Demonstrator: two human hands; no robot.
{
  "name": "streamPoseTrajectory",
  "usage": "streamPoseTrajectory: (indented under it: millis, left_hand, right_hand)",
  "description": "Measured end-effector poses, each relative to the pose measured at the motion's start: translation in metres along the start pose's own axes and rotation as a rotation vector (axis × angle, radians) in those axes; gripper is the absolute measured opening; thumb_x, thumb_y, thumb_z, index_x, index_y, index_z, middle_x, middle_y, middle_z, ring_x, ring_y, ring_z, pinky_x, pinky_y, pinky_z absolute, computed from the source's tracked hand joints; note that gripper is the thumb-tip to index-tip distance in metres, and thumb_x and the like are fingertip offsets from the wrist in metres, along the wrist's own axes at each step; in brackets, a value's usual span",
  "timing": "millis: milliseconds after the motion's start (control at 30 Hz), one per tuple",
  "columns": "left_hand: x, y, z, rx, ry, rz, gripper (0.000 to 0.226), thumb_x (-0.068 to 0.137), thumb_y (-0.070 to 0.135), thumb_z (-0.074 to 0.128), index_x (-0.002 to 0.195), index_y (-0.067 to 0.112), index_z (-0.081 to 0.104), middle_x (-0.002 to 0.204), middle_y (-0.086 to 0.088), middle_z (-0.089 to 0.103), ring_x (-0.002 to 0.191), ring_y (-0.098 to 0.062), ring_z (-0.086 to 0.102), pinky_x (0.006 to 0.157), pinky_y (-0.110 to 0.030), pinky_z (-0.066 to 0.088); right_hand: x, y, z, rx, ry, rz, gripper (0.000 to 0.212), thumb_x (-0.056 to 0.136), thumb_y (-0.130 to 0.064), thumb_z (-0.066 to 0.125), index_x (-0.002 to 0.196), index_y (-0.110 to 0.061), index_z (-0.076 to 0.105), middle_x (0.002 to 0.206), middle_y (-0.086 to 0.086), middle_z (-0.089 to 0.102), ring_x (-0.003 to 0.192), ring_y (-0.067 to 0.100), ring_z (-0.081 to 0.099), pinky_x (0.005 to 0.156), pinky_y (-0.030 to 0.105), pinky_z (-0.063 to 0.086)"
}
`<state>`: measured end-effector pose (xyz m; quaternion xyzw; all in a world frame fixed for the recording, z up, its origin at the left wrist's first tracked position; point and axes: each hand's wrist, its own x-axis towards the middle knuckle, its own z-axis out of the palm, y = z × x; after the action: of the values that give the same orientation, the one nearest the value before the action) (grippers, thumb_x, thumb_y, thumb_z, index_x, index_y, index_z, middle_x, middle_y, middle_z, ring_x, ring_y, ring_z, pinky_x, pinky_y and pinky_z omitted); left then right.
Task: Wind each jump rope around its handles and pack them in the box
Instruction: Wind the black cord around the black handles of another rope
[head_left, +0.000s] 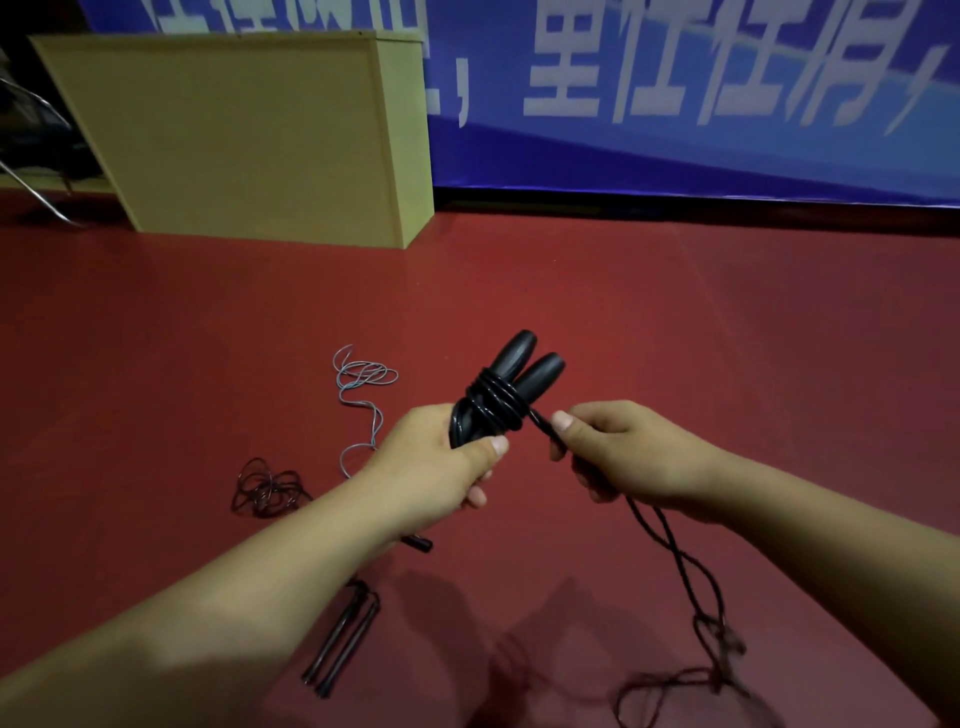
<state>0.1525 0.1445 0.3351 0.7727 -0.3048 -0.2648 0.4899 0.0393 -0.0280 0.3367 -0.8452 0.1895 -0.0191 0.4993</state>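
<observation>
My left hand (441, 462) grips two black jump-rope handles (524, 369) held side by side, their far ends pointing up and away. Several turns of black cord (493, 400) wrap around them. My right hand (618, 457) pinches the same cord just right of the wraps. The loose rest of this cord (696, 613) trails down to the red floor at the lower right. A grey-blue rope (363, 384) lies on the floor behind my left hand. A dark tangled rope (267, 491) lies at the left, and thin black handles (343, 642) lie under my left forearm.
A tall beige wooden box (249, 135) stands on the red floor (675, 322) at the back left. A blue banner with white characters (727, 93) covers the wall behind. Metal chair legs (31, 187) show at the far left edge.
</observation>
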Motion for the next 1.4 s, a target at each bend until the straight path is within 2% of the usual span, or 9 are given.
streamPoseTrajectory:
  millis: [133, 233, 300, 500, 667, 833, 967, 1067, 1400]
  left_hand:
    - [0.006, -0.006, -0.005, 0.096, 0.095, -0.019, 0.016, 0.093, 0.020, 0.062, 0.077, 0.020, 0.059, 0.065, 0.004, 0.062, 0.051, -0.014, 0.061, 0.054, -0.024, 0.045]
    - [0.008, -0.010, -0.007, 0.143, 0.129, -0.040, 0.016, 0.092, 0.023, 0.063, 0.077, 0.019, 0.060, 0.064, 0.006, 0.064, 0.051, -0.014, 0.063, 0.059, -0.026, 0.047]
    - [0.009, -0.013, -0.008, 0.176, 0.144, -0.049, 0.015, 0.090, 0.025, 0.063, 0.077, 0.019, 0.061, 0.063, 0.007, 0.065, 0.051, -0.014, 0.065, 0.063, -0.030, 0.050]
    - [0.013, -0.018, -0.013, 0.205, 0.201, -0.077, 0.016, 0.088, 0.030, 0.064, 0.077, 0.018, 0.063, 0.060, 0.008, 0.066, 0.051, -0.017, 0.066, 0.065, -0.034, 0.052]
    - [0.014, -0.018, -0.018, 0.178, 0.250, -0.087, 0.013, 0.089, 0.025, 0.064, 0.078, 0.018, 0.062, 0.057, 0.008, 0.063, 0.048, -0.017, 0.063, 0.054, -0.030, 0.050]
    - [0.016, -0.021, -0.019, 0.231, 0.264, -0.067, 0.015, 0.089, 0.027, 0.064, 0.079, 0.017, 0.062, 0.056, 0.008, 0.063, 0.049, -0.018, 0.065, 0.066, -0.039, 0.058]
    - [0.017, -0.023, -0.024, 0.362, 0.270, -0.071, 0.021, 0.086, 0.036, 0.064, 0.073, 0.020, 0.059, 0.066, 0.003, 0.069, 0.067, -0.025, 0.071, 0.077, -0.044, 0.058]
    - [0.017, -0.023, -0.023, 0.508, 0.273, -0.079, 0.024, 0.087, 0.043, 0.062, 0.073, 0.025, 0.054, 0.077, 0.000, 0.070, 0.082, -0.028, 0.070, 0.079, -0.036, 0.054]
    - [0.008, -0.028, -0.015, 0.710, -0.097, -0.102, 0.021, 0.089, 0.039, 0.063, 0.085, 0.021, 0.054, 0.074, 0.002, 0.059, 0.079, -0.027, 0.068, 0.073, -0.036, 0.054]
  right_hand:
    - [-0.001, -0.002, 0.000, -0.026, -0.010, 0.013, 0.019, 0.096, -0.036, 0.058, 0.098, -0.018, 0.065, 0.062, -0.002, 0.056, 0.054, 0.013, 0.053, 0.055, 0.027, 0.043]
    - [-0.002, -0.003, 0.002, -0.038, -0.015, 0.074, 0.019, 0.091, -0.030, 0.066, 0.100, -0.015, 0.059, 0.066, 0.000, 0.059, 0.049, 0.010, 0.051, 0.044, 0.021, 0.037]
    - [-0.002, -0.004, 0.003, -0.057, 0.013, 0.072, 0.019, 0.089, -0.028, 0.069, 0.095, -0.013, 0.059, 0.064, 0.000, 0.057, 0.050, 0.011, 0.054, 0.048, 0.026, 0.040]
    - [-0.005, -0.005, 0.003, -0.149, 0.031, 0.086, 0.018, 0.087, -0.033, 0.070, 0.089, -0.017, 0.062, 0.070, 0.003, 0.058, 0.059, 0.016, 0.056, 0.060, 0.036, 0.050]
    - [-0.002, -0.002, -0.003, -0.166, 0.146, 0.070, 0.016, 0.086, -0.033, 0.071, 0.091, -0.022, 0.059, 0.065, -0.002, 0.056, 0.052, 0.012, 0.046, 0.052, 0.027, 0.036]
    - [-0.005, -0.003, -0.003, -0.111, 0.123, 0.046, 0.017, 0.089, -0.030, 0.069, 0.083, -0.015, 0.064, 0.066, 0.002, 0.058, 0.050, 0.014, 0.053, 0.047, 0.027, 0.047]
    - [-0.006, -0.005, -0.004, -0.228, 0.068, 0.070, 0.028, 0.095, -0.039, 0.058, 0.083, -0.018, 0.073, 0.065, -0.004, 0.058, 0.047, 0.006, 0.049, 0.050, 0.024, 0.045]
    - [-0.007, -0.009, -0.004, -0.245, -0.008, 0.106, 0.037, 0.098, -0.042, 0.052, 0.081, -0.019, 0.074, 0.061, -0.005, 0.049, 0.047, 0.008, 0.041, 0.051, 0.022, 0.035]
    - [-0.016, -0.015, -0.004, -0.043, -0.090, 0.028, 0.026, 0.094, -0.033, 0.061, 0.077, -0.014, 0.056, 0.057, -0.004, 0.038, 0.051, 0.012, 0.032, 0.048, 0.024, 0.026]
